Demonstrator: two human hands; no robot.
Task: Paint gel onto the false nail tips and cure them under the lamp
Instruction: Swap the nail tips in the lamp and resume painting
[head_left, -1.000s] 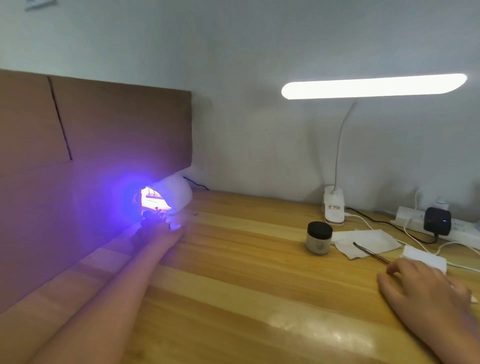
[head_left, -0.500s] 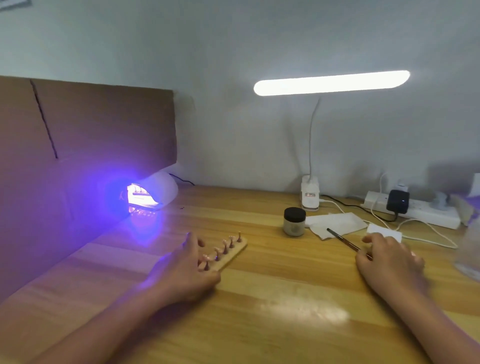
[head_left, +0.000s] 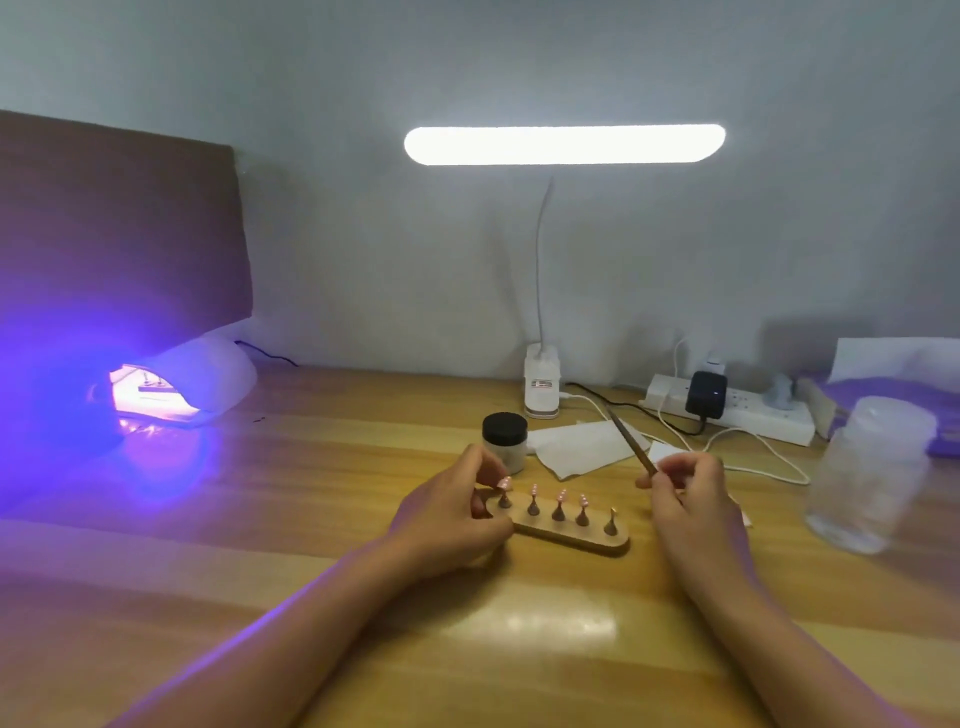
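While the wooden holder (head_left: 571, 538) lies on the counter (head_left: 363, 467) with its long axis running left to right, its right end a little nearer the person, a hand sits at each end. The left hand (head_left: 452, 514) grips the holder's left end, fingertips closing beside the leftmost of the false nail tips (head_left: 560, 494) that stand upright on pegs along it. The peg at the right end looks bare, though it is too small to be sure.

Just right of the holder, the right hand (head_left: 691, 499) pinches a thin brush (head_left: 631, 441). Its shaft slants up and back, away from the tips. To paint, I judge that the brush must swing down and leftward, with the right-end pegs nearest.

The gel jar (head_left: 505, 441) stands just behind the holder's left end. The curing lamp (head_left: 208, 371) glows violet well off to the holder's left.
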